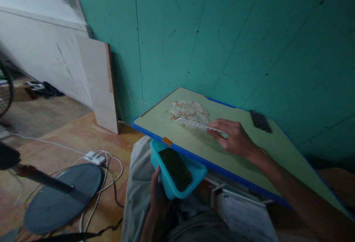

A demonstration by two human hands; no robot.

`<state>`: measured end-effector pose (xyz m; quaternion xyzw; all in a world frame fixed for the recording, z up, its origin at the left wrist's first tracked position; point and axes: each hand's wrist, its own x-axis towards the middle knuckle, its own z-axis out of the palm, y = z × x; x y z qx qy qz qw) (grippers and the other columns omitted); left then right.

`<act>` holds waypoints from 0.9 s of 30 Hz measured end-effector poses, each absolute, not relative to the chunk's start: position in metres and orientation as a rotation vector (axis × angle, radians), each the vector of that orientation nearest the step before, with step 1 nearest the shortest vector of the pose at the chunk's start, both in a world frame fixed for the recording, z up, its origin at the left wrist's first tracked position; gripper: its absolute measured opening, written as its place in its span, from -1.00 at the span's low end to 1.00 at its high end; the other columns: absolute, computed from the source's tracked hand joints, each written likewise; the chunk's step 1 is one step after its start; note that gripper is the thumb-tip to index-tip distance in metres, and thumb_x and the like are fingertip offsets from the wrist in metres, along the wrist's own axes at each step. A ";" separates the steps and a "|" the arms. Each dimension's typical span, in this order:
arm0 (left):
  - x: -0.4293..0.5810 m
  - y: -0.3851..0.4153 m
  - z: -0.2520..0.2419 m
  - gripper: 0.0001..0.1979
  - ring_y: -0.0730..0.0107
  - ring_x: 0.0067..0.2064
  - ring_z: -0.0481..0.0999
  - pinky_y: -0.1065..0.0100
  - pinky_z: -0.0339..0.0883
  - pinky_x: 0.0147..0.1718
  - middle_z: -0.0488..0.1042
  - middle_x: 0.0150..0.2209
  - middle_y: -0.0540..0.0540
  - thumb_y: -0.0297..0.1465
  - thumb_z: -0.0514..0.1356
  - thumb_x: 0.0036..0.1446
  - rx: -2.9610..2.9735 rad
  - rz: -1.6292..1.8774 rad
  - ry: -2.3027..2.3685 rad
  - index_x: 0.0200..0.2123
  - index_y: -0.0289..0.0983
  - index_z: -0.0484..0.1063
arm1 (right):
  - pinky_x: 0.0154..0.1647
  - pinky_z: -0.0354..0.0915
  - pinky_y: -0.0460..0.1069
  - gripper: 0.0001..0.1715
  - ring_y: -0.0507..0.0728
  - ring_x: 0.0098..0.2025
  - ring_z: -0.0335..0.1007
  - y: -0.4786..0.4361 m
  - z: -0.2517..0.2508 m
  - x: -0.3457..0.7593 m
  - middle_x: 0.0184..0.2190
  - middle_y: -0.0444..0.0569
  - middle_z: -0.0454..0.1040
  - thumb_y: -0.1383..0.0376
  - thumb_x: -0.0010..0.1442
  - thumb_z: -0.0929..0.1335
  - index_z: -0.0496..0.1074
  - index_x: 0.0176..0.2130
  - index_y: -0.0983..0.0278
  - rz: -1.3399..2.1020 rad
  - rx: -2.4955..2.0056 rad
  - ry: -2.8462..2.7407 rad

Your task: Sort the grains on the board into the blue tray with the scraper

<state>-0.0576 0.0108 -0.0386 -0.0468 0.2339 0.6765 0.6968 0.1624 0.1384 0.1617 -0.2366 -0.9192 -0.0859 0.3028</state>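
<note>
My right hand rests on a small green table with a blue edge and grips a white flat ruler-like strip. The strip's far end touches a pile of pale mixed grains on the tabletop. Below the table's near edge, my left hand holds a turquoise plastic tray filled with small dark green beans. The tray's rim sits just under the table edge, over my lap.
A teal wall stands right behind the table. A dark blurred object lies at the table's back. On the wooden floor to the left are a fan base, white cables and a power strip. A board leans on the wall.
</note>
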 end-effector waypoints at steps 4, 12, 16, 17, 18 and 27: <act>-0.058 0.010 -0.035 -0.72 -0.03 0.04 0.74 0.02 0.46 0.27 0.78 -0.11 -0.15 -0.24 0.26 0.37 -0.122 1.485 0.552 -0.06 -0.20 0.76 | -0.08 0.52 -0.01 -0.87 0.13 -0.16 0.71 0.132 0.171 0.161 -0.18 -0.05 0.73 0.40 0.42 0.43 0.54 -0.04 0.22 -0.247 -0.574 -2.365; -0.053 0.014 -0.034 -0.50 -0.15 0.16 0.67 -0.12 0.37 0.34 0.78 -0.21 -0.27 -0.28 0.20 0.43 -0.194 1.436 0.605 0.28 -0.50 0.48 | -0.10 0.56 -0.03 -0.71 0.13 -0.12 0.74 0.092 0.184 0.167 -0.09 -0.07 0.75 0.50 0.36 0.39 0.48 -0.01 0.17 -0.268 -0.508 -2.531; -0.050 0.015 -0.033 -0.39 -0.16 0.20 0.64 -0.16 0.33 0.36 0.75 -0.03 -0.35 -0.25 0.15 0.46 -0.139 1.417 0.613 0.42 -0.52 0.29 | -0.16 0.57 -0.03 -0.59 0.13 -0.12 0.74 0.074 0.178 0.173 -0.05 -0.02 0.73 0.52 0.33 0.34 0.46 0.10 0.21 -0.314 -0.562 -2.611; -0.050 0.015 -0.033 -0.37 -0.16 0.20 0.64 -0.16 0.33 0.36 0.74 -0.01 -0.36 -0.25 0.15 0.46 -0.130 1.424 0.619 0.43 -0.52 0.27 | -0.16 0.58 -0.02 -0.51 0.13 -0.11 0.73 0.071 0.177 0.173 -0.02 0.00 0.72 0.53 0.32 0.32 0.45 0.17 0.21 -0.329 -0.593 -2.649; -0.050 0.015 -0.033 -0.36 -0.15 0.21 0.63 -0.16 0.33 0.36 0.74 0.00 -0.35 -0.24 0.17 0.45 -0.126 1.429 0.623 0.44 -0.50 0.26 | -0.16 0.59 0.00 -0.44 0.15 -0.08 0.73 0.069 0.177 0.173 0.00 0.02 0.71 0.54 0.30 0.30 0.45 0.22 0.21 -0.342 -0.614 -2.686; -0.051 0.015 -0.028 -0.37 -0.16 0.22 0.62 -0.18 0.29 0.38 0.73 0.01 -0.37 -0.26 0.14 0.46 -0.105 1.441 0.639 0.45 -0.53 0.24 | 0.03 0.62 0.01 -0.30 0.15 0.02 0.71 0.077 0.178 0.162 0.13 0.11 0.66 0.63 0.20 0.25 0.50 0.24 0.32 -0.327 -0.624 -2.845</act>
